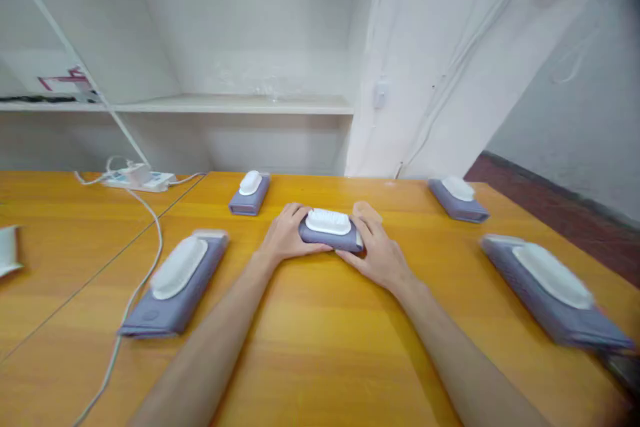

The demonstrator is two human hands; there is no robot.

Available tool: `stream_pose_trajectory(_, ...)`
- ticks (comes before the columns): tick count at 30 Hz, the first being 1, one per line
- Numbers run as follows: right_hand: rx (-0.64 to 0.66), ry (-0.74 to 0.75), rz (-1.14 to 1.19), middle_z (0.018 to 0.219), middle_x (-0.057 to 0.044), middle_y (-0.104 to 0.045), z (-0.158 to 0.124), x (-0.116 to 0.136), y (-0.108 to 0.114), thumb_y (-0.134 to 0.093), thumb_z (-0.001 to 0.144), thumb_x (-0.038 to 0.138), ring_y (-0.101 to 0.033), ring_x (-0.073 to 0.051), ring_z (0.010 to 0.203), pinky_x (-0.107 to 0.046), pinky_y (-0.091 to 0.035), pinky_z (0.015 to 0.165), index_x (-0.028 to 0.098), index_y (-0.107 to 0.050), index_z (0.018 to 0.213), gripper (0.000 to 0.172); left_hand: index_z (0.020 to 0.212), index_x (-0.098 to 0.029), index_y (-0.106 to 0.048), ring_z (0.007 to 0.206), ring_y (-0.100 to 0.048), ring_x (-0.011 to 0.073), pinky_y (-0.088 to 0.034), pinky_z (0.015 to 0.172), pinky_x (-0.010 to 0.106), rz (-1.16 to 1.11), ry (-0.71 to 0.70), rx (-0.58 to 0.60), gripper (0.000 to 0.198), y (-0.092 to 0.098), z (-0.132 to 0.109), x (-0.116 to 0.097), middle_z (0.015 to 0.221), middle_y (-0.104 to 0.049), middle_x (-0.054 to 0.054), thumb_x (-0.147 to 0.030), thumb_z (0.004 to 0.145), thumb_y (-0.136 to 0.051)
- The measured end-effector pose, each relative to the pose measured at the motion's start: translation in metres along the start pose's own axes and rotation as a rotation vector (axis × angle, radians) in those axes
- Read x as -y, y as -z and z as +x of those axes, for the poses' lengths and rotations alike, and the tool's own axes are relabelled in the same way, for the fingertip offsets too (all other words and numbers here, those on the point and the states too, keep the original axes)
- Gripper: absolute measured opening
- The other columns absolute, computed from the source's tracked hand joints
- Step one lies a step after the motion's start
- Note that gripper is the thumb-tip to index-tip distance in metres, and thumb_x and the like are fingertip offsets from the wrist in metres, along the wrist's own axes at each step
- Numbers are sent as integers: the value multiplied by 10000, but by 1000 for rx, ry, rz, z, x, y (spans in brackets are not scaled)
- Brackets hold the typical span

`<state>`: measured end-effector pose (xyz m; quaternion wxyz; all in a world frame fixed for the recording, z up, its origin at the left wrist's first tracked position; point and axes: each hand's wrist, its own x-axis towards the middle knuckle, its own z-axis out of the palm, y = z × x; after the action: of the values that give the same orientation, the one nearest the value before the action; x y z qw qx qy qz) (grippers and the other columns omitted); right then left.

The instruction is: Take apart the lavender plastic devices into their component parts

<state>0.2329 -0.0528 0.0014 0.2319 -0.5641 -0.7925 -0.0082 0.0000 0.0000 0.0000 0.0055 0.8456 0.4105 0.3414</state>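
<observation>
A purple wipes pack with a white lid (329,228) lies on the orange wooden table (310,347), in the middle. My left hand (285,235) grips its left end with fingers curled round it. My right hand (376,250) holds its right end, thumb up by the far corner. Both hands press the pack from either side.
Other purple packs with white lids lie around: near left (175,283), far middle (249,193), far right (459,199), near right (553,297). A white power strip (137,179) with a cable (145,267) sits at the back left. White shelves stand behind the table.
</observation>
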Motion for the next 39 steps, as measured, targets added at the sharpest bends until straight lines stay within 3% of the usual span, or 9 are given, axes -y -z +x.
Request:
stream_pose_trajectory(7,26,32,-36,1420,-131,-378,-2,-4,4,-558,773,609,-436,-323,1247,-455,-556,774,229,-407,1328,690,1108,-199,-531,993,-542,275,-467,888,419,17,-31,48,761,0,1,-2,1039,-574,98,-738,581,-636)
stream_pose_trajectory(16,3,43,-15,1417,-126,-383,-2,-6,2,-613,726,610,-476,-314,1207,-450,-517,859,239,-416,1321,728,1132,-198,-508,1014,-533,277,-465,889,414,19,-34,80,776,2,2,-4,1070,-559,100,-728,582,-644)
stream_pose_trajectory(22,-27,49,17,1334,-114,-487,-3,-6,-2,-653,687,604,-547,-299,1123,-422,-522,828,238,-457,1275,719,1139,-226,-504,1017,-534,281,-462,887,415,-9,-31,89,768,3,3,-5,1067,-556,91,-689,556,-691)
stream_pose_trajectory(27,-165,34,84,1285,-82,-549,-1,-15,0,-698,673,563,-572,-277,1111,-408,-511,873,254,-424,1330,776,1071,-211,-526,969,-544,262,-462,869,400,-50,12,41,720,3,3,-3,1010,-565,81,-690,559,-691)
stream_pose_trajectory(31,-299,10,107,1246,-52,-589,-1,-23,0,-628,790,423,-593,-229,1093,-357,-507,893,262,-424,1348,616,1003,-200,-521,896,-557,234,-470,809,372,-77,121,-71,635,5,3,1,946,-569,58,-658,598,-691)
stream_pose_trajectory(36,-233,82,125,1175,-58,-630,-3,-23,-6,-553,848,356,-615,-219,1038,-342,-507,893,236,-538,1242,412,1008,-207,-513,896,-557,231,-465,809,366,-96,104,-106,632,6,3,0,952,-571,52,-634,587,-713)
stream_pose_trajectory(39,-235,87,122,1144,-58,-640,-4,-21,-8,-555,821,292,-628,-216,990,-337,-516,871,227,-547,1223,407,1035,-213,-508,923,-555,240,-463,831,372,-95,86,-105,649,7,3,-1,976,-569,61,-634,586,-713)
